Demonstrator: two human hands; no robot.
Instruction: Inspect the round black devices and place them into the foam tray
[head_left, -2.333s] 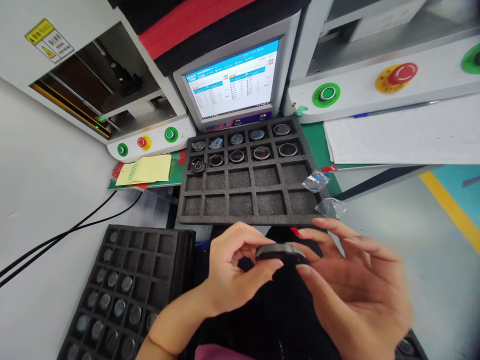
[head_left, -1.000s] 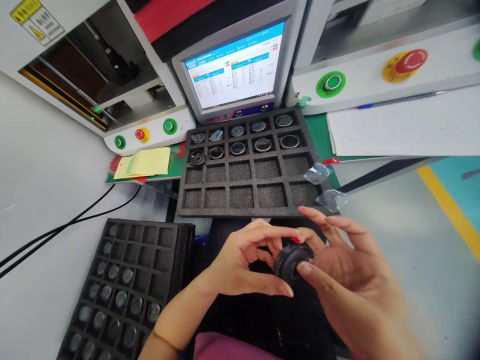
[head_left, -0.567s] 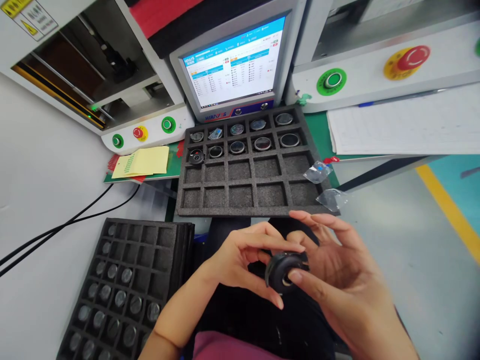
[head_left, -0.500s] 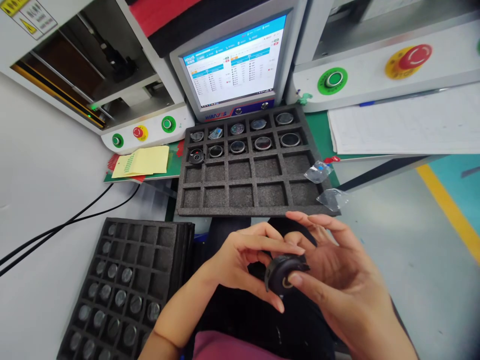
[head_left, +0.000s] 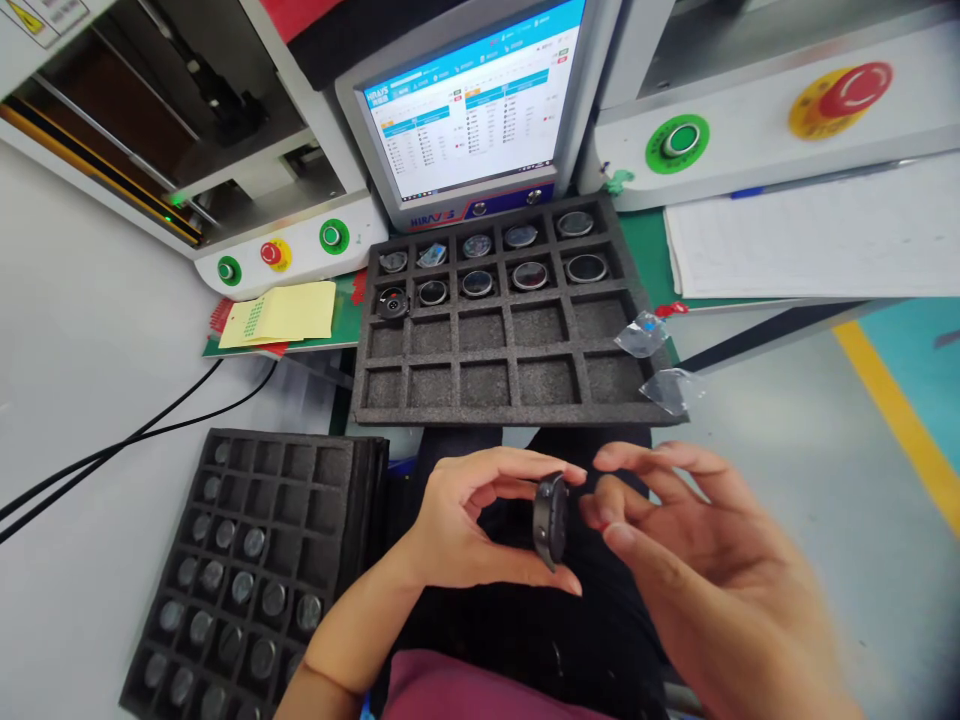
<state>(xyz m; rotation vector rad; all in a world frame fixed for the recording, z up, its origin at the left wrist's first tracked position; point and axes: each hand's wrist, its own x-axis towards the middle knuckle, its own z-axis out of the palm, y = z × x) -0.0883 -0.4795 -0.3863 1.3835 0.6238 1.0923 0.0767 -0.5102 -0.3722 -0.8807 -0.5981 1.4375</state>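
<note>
Drawn back from the watch [head_left: 551, 522] since half a second ago, the right hand [head_left: 712, 540] now stands just to its right, apart from it. Turned edge-on, the watch is held over the person's lap, on the near side of a dark foam tray [head_left: 517, 413]. Two clear plastic scraps, one farther [head_left: 643, 335] and one nearer [head_left: 673, 391], overlap the tray's right edge, beyond the right hand. Round pieces sit in the tray's two far rows, with a monitor [head_left: 465, 110] directly behind. Lower down on the near left, a second foam tray [head_left: 330, 500] holds more round pieces. Yellow notes [head_left: 281, 312] lie to the far left, while white papers [head_left: 817, 240] bearing a pen [head_left: 817, 182] lie to the far right, below a red stop button [head_left: 855, 90].

Coming in from the left, the left hand [head_left: 457, 520] pinches the watch by its rim, fingers above and thumb below. On the right hand, palm turned inward, the upper fingers are spread and curled; thumb and forefinger tips nearly meet at a red speck [head_left: 604, 526], though whether they pinch it cannot be told.
</note>
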